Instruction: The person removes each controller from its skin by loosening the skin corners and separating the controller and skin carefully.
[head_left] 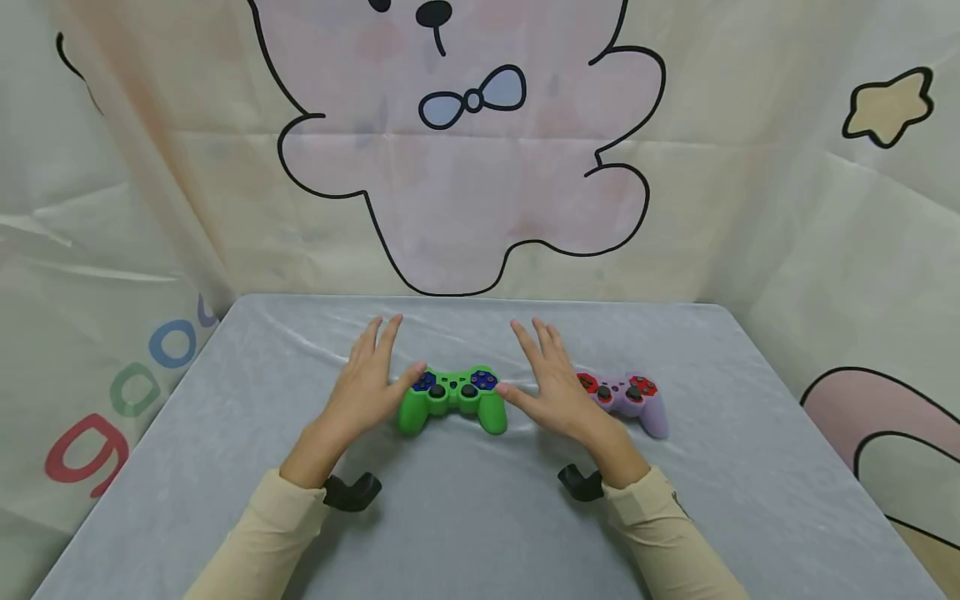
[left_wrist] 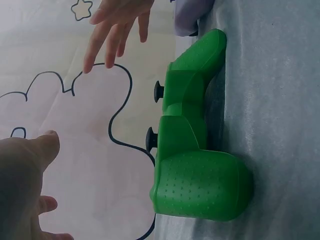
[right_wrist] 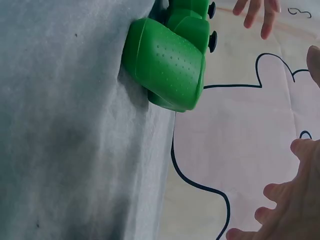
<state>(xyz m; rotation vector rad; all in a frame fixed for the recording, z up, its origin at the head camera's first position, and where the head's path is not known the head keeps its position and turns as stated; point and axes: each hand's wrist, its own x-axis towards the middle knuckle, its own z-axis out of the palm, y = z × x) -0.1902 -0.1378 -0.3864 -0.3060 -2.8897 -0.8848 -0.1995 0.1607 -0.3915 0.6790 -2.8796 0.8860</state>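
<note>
A green game controller (head_left: 453,397) with blue button areas and black thumbsticks lies on the grey-blue cloth in the middle of the table. My left hand (head_left: 365,387) is held at its left side, fingers spread and thumb overlapping its left edge in the head view. On the other side my right hand (head_left: 558,392) is spread likewise, thumb near the right edge. Both hands hold nothing. A purple game controller (head_left: 630,398) with red button areas lies to the right, its left part hidden behind my right hand. In the left wrist view the green controller (left_wrist: 187,135) rests low on the cloth.
The table (head_left: 465,533) is covered with soft grey-blue cloth. Printed fabric walls (head_left: 720,208) with cartoon drawings stand behind it and on both sides. A black wrist mount (head_left: 354,492) sticks out at my left wrist, another mount (head_left: 581,482) at my right.
</note>
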